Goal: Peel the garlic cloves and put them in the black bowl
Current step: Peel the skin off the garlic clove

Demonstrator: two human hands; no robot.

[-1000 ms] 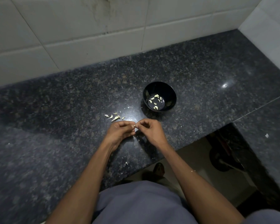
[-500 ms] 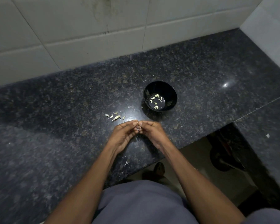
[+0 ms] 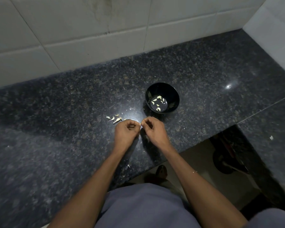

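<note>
— Fingers (image 3: 135,125) of both hands curl in at the centre of the frame, tips nearly meeting. What sits between them?

— A small pale garlic clove (image 3: 139,124), pinched by the left hand (image 3: 126,131) from one side and the right hand (image 3: 152,129) from the other. It is too small to tell whether any skin is on it.

— And the black bowl (image 3: 162,97)?

— Just above and right of the hands, upright on the bench (image 3: 56,112), round and glossy, apart from the fingers. Several peeled cloves (image 3: 158,102) lie loose on its bottom — cream-coloured, crescent-shaped.

— Anything else near the hands?

— A little scatter of garlic pieces (image 3: 115,118) lies just above and left of the left hand, one of them long and pointed. Whether they are cloves or skins I cannot tell. A few pale flecks (image 3: 128,165) lie lower down, by the left forearm near the bench's front edge.

— What is the bench like?

— Dark speckled stone, polished, with a bright glare spot beside the garlic pieces. White tiled wall (image 3: 89,38) fills the upper frame, stained along one joint. Lower right, the bench is cut away over a dim floor (image 3: 196,162). Grey clothing (image 3: 146,206) fills the bottom centre.
</note>
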